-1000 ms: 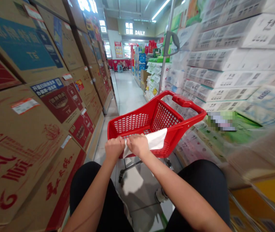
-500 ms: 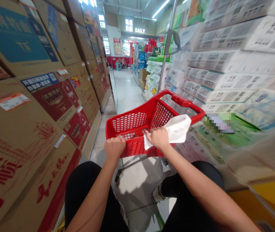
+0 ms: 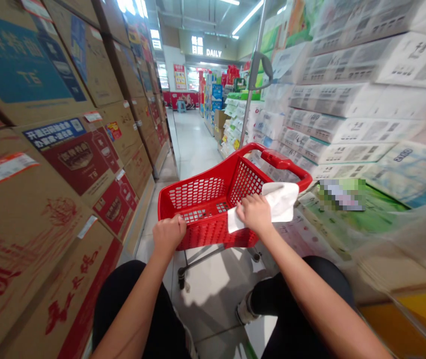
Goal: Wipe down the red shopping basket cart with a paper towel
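Note:
A small red shopping cart [image 3: 205, 227] with perforated plastic walls stands side-on between my knees, its handle toward the right. My left hand [image 3: 168, 233] is closed around the near rim at the cart's left corner. Farther right, my right hand [image 3: 255, 213] is closed on a white cloth [image 3: 282, 200] that lies over the near rim below the handle. The cloth's loose part spreads out to the right of my fingers. Bare mesh shows on the visible part of the basket floor.
Stacked cardboard cartons [image 3: 67, 169] form a wall on the left. White wrapped paper packs [image 3: 343, 109] are piled on the right, with a blurred-out item [image 3: 342, 193] on a green pack. A metal pole [image 3: 252, 85] rises behind the cart. The tiled aisle [image 3: 194, 134] runs ahead.
My right hand has slid a little right along the rim with the cloth. The left hand and cart sit slightly farther left and lower in view.

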`<state>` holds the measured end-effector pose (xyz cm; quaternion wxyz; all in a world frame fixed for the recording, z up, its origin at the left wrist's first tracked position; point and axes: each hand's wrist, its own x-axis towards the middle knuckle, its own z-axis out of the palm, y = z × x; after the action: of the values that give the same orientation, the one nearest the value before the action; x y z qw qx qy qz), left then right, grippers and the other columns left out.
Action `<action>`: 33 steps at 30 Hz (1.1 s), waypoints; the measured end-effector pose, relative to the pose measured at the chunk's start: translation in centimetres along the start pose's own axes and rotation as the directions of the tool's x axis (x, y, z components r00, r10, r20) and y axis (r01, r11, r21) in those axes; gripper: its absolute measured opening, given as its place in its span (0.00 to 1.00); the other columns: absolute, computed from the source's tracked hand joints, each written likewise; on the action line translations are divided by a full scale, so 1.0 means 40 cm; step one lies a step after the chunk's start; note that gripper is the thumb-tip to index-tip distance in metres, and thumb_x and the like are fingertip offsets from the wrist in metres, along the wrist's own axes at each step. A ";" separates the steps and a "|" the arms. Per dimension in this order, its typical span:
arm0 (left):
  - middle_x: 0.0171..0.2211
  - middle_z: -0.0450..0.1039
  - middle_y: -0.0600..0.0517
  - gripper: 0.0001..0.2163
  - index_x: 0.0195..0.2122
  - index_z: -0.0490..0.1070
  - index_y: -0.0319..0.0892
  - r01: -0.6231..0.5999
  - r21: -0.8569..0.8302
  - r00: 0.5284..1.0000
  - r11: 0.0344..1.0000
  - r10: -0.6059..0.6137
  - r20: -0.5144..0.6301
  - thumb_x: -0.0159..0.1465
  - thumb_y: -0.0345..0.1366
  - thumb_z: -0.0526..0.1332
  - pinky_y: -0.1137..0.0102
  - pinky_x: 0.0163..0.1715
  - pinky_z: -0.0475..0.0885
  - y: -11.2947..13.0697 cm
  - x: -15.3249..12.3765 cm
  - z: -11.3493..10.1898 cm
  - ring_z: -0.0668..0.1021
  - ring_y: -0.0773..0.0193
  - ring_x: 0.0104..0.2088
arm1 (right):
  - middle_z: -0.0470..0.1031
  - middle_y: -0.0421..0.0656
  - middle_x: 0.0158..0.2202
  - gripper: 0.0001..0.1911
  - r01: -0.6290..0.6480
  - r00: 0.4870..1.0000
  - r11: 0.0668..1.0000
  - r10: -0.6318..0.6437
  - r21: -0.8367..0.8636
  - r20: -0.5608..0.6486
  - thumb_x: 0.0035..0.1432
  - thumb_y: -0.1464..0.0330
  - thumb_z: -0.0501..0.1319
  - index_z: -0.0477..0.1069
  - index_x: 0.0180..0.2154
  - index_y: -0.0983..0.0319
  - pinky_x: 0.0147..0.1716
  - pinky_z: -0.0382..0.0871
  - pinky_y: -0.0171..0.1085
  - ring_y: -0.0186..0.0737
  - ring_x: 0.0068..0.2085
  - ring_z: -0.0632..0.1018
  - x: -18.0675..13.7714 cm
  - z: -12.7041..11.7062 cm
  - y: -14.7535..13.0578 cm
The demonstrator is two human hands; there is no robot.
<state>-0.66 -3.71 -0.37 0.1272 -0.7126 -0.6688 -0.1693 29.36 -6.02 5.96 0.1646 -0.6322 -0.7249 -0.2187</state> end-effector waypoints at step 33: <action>0.28 0.77 0.38 0.25 0.34 0.76 0.37 0.043 0.014 0.998 0.999 -0.042 -0.053 0.71 0.41 0.41 0.65 0.30 0.61 0.003 0.019 0.019 0.78 0.51 0.31 | 0.78 0.49 0.34 0.23 -0.036 0.996 0.999 0.038 0.025 -0.083 0.72 0.60 0.48 0.75 0.32 0.62 0.46 0.55 0.45 0.47 0.40 0.72 0.025 0.034 -0.040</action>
<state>-0.45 -2.73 -0.75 0.1466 -0.6925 -0.6816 -0.1854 27.67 -4.62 5.14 0.2061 -0.6340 -0.7080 -0.2331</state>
